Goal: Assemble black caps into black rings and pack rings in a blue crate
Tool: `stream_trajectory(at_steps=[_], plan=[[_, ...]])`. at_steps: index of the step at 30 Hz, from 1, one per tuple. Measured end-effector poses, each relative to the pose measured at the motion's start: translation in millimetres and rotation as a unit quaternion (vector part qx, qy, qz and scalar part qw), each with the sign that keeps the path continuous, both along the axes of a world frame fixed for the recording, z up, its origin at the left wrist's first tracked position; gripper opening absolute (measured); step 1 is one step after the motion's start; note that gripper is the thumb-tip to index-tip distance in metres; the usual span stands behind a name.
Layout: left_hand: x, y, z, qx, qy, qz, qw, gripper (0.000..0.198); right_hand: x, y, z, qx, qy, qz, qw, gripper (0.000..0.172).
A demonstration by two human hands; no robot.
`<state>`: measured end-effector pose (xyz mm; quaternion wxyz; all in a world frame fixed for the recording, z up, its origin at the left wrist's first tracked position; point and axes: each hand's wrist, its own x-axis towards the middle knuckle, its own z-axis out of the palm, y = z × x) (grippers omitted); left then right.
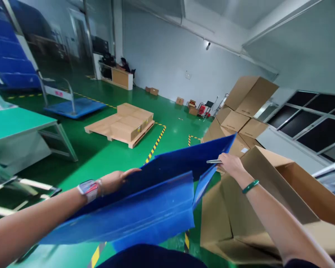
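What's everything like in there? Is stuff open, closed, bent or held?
Blue sheet: bent into angled panels
Left hand: at the sheet's upper edge, fingers partly hidden
Right hand: closed on a slim pale object
Big cardboard box: open
Low boxes: look closed, lying on a pallet
Trolley: handle up
Green bracelet: worn

A large, glossy blue sheet of plastic-looking material (pixel 134 212), creased into long panels, was held up aslant, partly folded, its far panel rising to a pointed right corner. A narrow flap angled off at the right end (a gap parted it from the near panel). A slim, pale grey, flat-looking object (pixel 213 161) was gripped beside that end.
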<state>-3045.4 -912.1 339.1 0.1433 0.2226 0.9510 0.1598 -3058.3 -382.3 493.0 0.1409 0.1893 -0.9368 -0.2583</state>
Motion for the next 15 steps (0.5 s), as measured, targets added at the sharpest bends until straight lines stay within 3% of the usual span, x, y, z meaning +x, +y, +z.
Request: stream_trajectory(at_steps=[5, 7, 9, 12, 14, 15], plan=[[-73, 5, 76.9, -0.005, -0.006, -0.102, 0.995, 0.063, -161, 14, -37.6, -0.122, 0.035, -0.031, 0.991, 0.015], [-115, 0, 99.0, -0.007, -0.030, -0.083, 0.996, 0.059, -222, 9, -55.9, -0.144, 0.008, -0.022, 0.989, 0.017], [-161, -9, 111.0, 0.009, -0.047, -0.046, 0.998, 0.050, -274, 3, -72.3, -0.144, -0.004, -0.006, 0.990, 0.019], [-225, -16, 102.4, 0.010, -0.088, 0.020, 0.996, 0.049, -338, -3, -93.4, -0.167, 0.021, 0.034, 0.985, 0.019], [-267, -10, 80.0, -0.054, -0.092, 0.087, 0.991, 0.059, -375, -1, -105.9, -0.195, 0.050, 0.077, 0.977, 0.016], [-290, -4, 65.8, -0.090, -0.084, 0.106, 0.987, 0.052, -395, 2, -111.6, -0.207, 0.062, 0.101, 0.971, 0.013]])
